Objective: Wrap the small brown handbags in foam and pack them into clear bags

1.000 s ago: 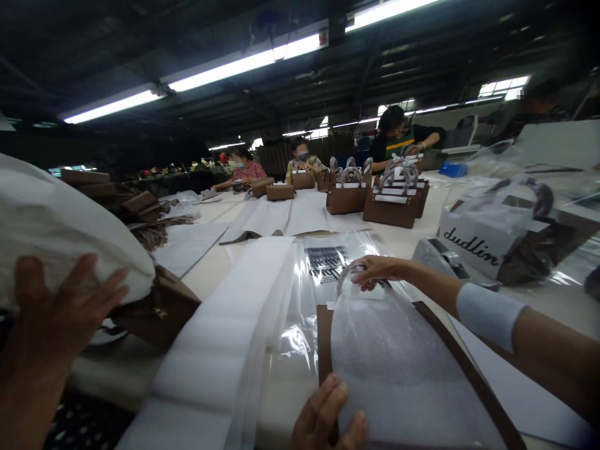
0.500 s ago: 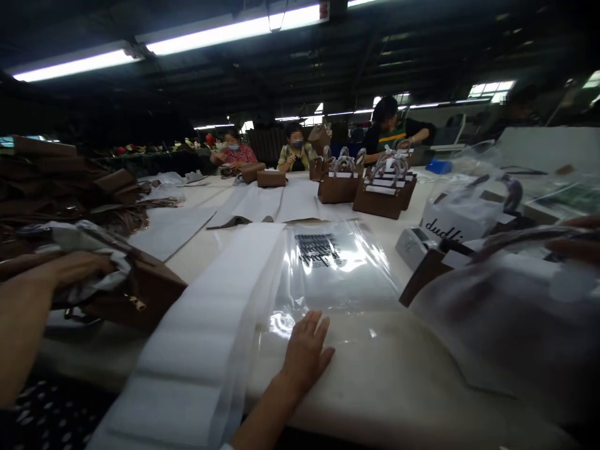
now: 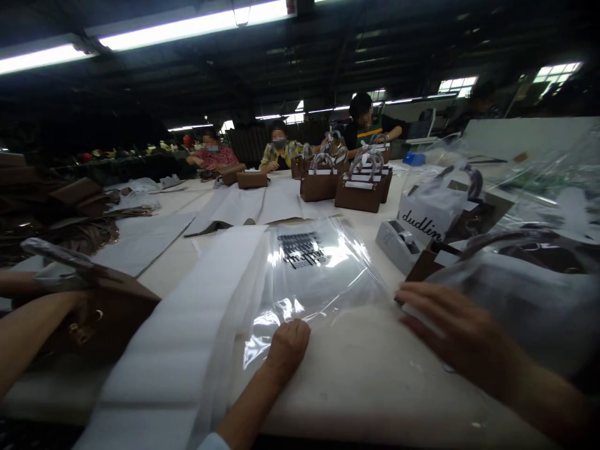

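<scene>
My left hand (image 3: 289,345) has its fingers curled closed at the near edge of a stack of clear printed plastic bags (image 3: 323,294), apparently pinching it. My right hand (image 3: 450,325) reaches in from the right, slightly blurred, its fingers stretched out and thumb apart. Beside its fingertips are a brown handbag (image 3: 422,262) and the right edge of the clear bags. Behind my right hand, a handbag in a cloudy plastic bag (image 3: 520,300) stands on the table. White foam sheets (image 3: 187,319) lie left of my left hand.
On the left, a co-worker's arms (image 3: 42,325) reach around a brown handbag (image 3: 112,319). A tape dispenser (image 3: 397,245) and a bagged handbag with lettering (image 3: 426,209) stand right. Finished brown handbags (image 3: 359,195) sit farther back, near co-workers. Brown pieces (image 3: 70,187) pile up left.
My left hand has gone from fingers spread flat to curled closed at the bags' edge. My right hand has come inward from the bagged handbag. The co-worker's handbag has tilted, and the view has shifted.
</scene>
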### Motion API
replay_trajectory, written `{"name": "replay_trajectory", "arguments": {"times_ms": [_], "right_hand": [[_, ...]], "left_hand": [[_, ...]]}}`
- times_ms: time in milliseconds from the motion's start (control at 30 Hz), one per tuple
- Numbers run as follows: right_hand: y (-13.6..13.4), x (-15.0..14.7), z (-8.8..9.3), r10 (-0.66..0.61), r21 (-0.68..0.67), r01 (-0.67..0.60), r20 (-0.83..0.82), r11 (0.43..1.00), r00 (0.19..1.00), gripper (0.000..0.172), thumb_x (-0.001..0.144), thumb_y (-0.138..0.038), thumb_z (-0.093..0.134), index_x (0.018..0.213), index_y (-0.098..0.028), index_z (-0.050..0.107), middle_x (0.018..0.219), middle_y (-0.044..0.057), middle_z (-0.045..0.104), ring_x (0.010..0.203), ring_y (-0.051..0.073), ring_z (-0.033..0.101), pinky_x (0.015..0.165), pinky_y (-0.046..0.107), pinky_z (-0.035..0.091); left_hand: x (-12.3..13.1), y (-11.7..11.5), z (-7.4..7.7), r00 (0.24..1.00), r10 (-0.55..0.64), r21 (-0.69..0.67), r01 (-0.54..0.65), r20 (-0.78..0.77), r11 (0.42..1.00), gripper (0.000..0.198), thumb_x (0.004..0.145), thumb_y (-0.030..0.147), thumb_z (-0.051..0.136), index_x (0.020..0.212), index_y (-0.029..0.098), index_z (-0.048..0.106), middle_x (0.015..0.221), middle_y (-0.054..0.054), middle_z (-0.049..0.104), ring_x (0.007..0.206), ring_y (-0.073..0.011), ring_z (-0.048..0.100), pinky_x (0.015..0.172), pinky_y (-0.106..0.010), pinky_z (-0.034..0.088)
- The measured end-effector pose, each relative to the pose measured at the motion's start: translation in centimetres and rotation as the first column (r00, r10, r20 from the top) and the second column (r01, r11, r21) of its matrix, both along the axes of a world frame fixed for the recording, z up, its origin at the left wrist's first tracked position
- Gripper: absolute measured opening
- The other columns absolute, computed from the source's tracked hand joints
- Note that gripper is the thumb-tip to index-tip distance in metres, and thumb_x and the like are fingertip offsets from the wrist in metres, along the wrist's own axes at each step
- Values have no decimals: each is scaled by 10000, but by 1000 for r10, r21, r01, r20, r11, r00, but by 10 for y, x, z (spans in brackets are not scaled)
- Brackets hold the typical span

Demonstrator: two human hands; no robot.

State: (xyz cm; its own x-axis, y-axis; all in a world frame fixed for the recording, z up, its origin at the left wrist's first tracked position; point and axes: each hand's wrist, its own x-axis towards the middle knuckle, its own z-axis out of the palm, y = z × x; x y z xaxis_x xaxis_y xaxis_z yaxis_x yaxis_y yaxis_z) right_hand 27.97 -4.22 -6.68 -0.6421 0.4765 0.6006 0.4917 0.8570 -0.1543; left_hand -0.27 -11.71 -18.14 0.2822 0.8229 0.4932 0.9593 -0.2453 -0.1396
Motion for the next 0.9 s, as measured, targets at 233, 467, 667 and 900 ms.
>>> {"name": "replay_trajectory", "arguments": {"times_ms": [233, 467, 667, 900], "right_hand": [[47, -72, -79, 19, 56, -46, 414, 997, 910, 150, 807, -79, 504, 840, -168, 621, 874, 50, 628, 902, 187, 557, 964, 442, 322], [20, -74, -31, 240, -28, -245, 332, 969, 912, 131, 846, -127, 468, 832, -156, 595, 880, 57, 600, 853, 160, 537, 835, 319, 410], [0, -113, -68, 217, -93, -197, 333, 976, 917, 126, 863, -159, 431, 893, -137, 552, 783, 44, 582, 699, 150, 537, 683, 299, 429], [-4, -102, -61, 245, 100, -265, 175, 959, 954, 149, 874, -227, 429, 922, -151, 548, 815, 39, 580, 782, 158, 523, 850, 362, 375]], "left_hand": [[-2, -2, 8, 995, 56, -107, -47, 83, 993, 213, 860, 103, 354, 719, 162, 502, 664, -14, 524, 597, -127, 504, 576, -250, 411], [0, 12, 22, 958, 151, -308, -71, 243, 949, 203, 838, 137, 416, 676, 180, 529, 705, 5, 540, 603, -95, 525, 553, -192, 390], [8, 28, 50, 918, 235, -330, -125, 319, 936, 237, 880, 199, 351, 758, 192, 554, 772, -9, 551, 627, -103, 528, 565, -208, 369], [14, 35, 53, 861, 220, -379, -34, 459, 925, 131, 779, 187, 508, 654, 184, 548, 661, 29, 562, 569, -94, 523, 534, -196, 369]]}}
